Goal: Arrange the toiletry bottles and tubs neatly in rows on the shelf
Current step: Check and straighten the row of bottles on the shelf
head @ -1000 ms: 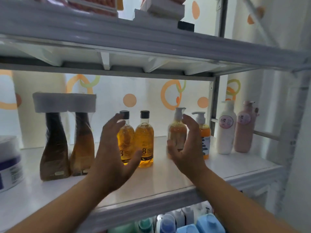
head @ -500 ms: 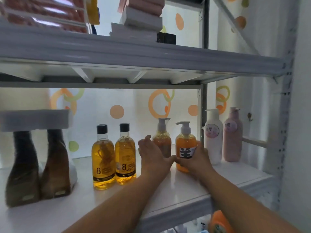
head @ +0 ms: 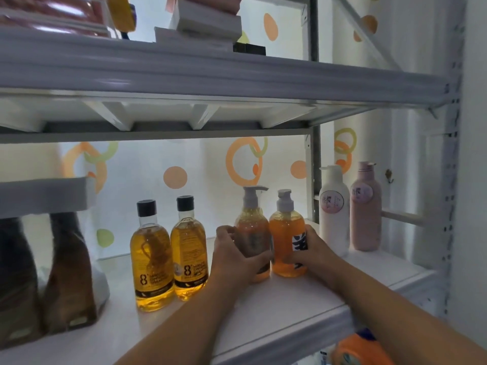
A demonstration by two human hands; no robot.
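On the white shelf point(head: 290, 306) stand two amber pump bottles side by side. My left hand point(head: 234, 255) grips the paler pump bottle point(head: 251, 225) low on its body. My right hand point(head: 313, 252) wraps the orange pump bottle point(head: 286, 233) from the right, over its label. Both bottles stand upright and touch each other. Left of them stand two black-capped golden bottles point(head: 154, 259) point(head: 188, 254), close together. To the right stand a white bottle point(head: 333, 209) and a pink bottle point(head: 365, 206).
Two dark brown bottles point(head: 66, 272) under a white box stand at the far left. The upper shelf point(head: 210, 72) hangs low overhead, with boxes on it. A metal upright point(head: 313, 180) rises behind the pump bottles. An orange container point(head: 355, 349) shows below the shelf edge.
Both hands moved right from the golden bottles to the pump bottles and closed on them. The two pump bottles now stand closer together. The camera has come nearer and shifted right.
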